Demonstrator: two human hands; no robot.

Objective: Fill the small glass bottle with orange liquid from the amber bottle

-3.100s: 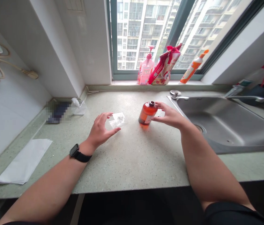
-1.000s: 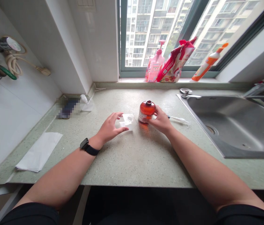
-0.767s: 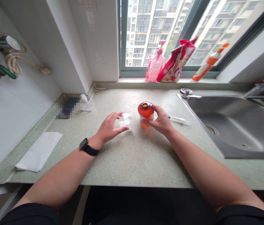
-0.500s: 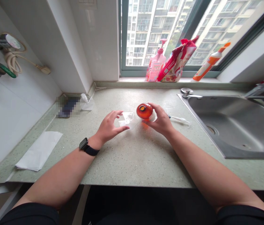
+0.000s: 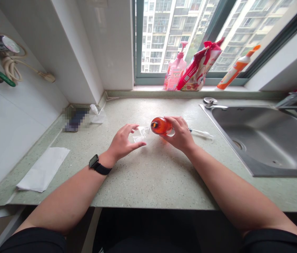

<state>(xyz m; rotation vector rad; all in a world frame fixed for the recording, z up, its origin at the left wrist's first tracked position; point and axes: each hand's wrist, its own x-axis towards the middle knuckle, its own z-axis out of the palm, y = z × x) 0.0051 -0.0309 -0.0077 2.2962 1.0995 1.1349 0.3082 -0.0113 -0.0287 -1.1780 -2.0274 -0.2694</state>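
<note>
My right hand [image 5: 180,135] is wrapped round an amber-orange bottle [image 5: 161,125]. The bottle is uncapped and tilted, its open mouth pointing left beside a clear, square-looking plastic container [image 5: 141,133]. My left hand [image 5: 123,141], with a black watch on the wrist, curves its thumb and fingers round the near and far sides of that container. The container is so transparent that its exact outline is hard to make out. Just right of my right hand, a whitish pump top with a dark collar [image 5: 202,134] lies on the counter.
White paper sheets [image 5: 44,168] lie on the speckled counter [image 5: 148,182] at left. Behind are a pixelated dark object [image 5: 76,118] and a clear container with white tissue-like material [image 5: 96,114]. A steel sink [image 5: 269,140] is at right; a pink pump bottle [image 5: 175,72] stands on the windowsill.
The amber bottle has tipped further left, its mouth now closer to the clear container. My right hand has turned with it; my left hand has stayed in place.
</note>
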